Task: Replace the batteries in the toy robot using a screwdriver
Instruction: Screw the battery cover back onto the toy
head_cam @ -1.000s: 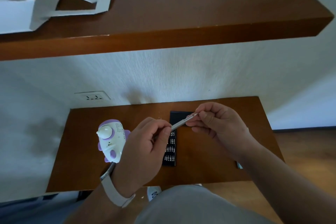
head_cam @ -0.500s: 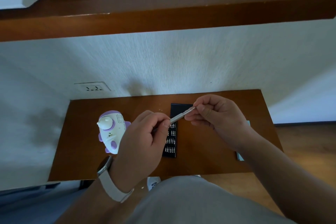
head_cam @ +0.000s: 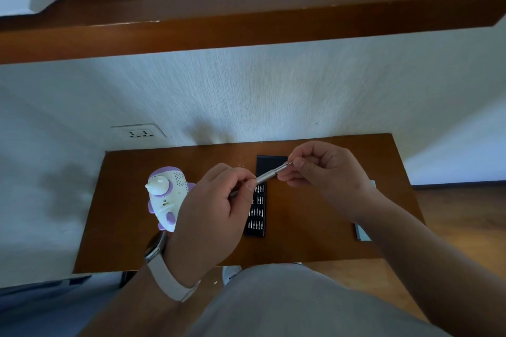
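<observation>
Hidden: your left hand (head_cam: 210,208) covers the back half of the screwdriver (head_cam: 269,174), the near edge of the toy robot (head_cam: 167,194) and part of the bit case (head_cam: 258,216).
Hard to make out: the screwdriver's tip sits among the fingers of your right hand (head_cam: 325,175), so you cannot tell whether a bit is seated there.
Cut off: a pale flat object (head_cam: 362,232) shows only as a sliver behind your right forearm, too little to name.
Left hand: curled round the screwdriver's slim shaft, thumb and forefinger pinching it.
Right hand: pinching the far end of the same tool, so both hands meet on it above the table (head_cam: 315,241).
Screwdriver: thin, straight, silvery metal, slanting up towards your right hand.
Toy robot: on the table to your left, upright, rounded glossy white plastic with purple trim and a dotted speaker grille, touched by neither hand.
Bit case: flat black rectangle lying open, with rows of small metal bits.
Table: smooth brown wood set against a textured white wall.
Wrist: a pale watch strap (head_cam: 164,279) on your left arm.
</observation>
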Demonstrator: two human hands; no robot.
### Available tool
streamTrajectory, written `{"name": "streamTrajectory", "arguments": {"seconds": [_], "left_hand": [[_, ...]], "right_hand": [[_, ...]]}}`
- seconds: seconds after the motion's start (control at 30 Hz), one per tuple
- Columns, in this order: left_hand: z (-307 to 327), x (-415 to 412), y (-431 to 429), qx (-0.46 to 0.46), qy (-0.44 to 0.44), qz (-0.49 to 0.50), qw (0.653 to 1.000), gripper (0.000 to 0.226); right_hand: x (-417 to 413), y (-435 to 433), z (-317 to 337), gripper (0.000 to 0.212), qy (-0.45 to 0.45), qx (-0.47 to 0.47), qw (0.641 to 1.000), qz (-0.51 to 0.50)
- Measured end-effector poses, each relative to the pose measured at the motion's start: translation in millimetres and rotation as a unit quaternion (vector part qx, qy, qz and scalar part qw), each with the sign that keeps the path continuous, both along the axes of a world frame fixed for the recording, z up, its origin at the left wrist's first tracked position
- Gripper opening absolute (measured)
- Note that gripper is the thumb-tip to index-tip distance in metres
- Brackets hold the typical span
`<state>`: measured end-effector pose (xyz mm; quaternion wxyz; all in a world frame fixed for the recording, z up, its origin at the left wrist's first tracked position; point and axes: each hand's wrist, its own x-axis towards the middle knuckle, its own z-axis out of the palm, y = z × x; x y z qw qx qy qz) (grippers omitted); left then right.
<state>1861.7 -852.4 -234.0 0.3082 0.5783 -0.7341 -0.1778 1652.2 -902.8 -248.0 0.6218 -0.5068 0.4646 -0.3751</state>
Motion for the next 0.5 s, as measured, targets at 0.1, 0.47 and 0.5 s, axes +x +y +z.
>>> {"name": "streamTrajectory", "arguments": {"seconds": [0.1,0.47,0.5], "left_hand": [[0.5,-4.7,2.2,0.026,0.028,0.019,0.999,0.033],[-10.8,-18.1,3.6,0.285,0.310,0.130,0.898,0.021],[-12.2,-18.8,4.0,0.286,0.318,0.129,0.895,0.021]], "right_hand": [[-1.0,1.7,-0.5,0.016,0.019,-0.014,1.000,-0.004],[-3.5,5.8,0.1,0.015,0.039,-0.031,0.999,-0.005],[-4.4,5.7,0.1,0.014,0.037,-0.029,0.999,-0.005]]}}
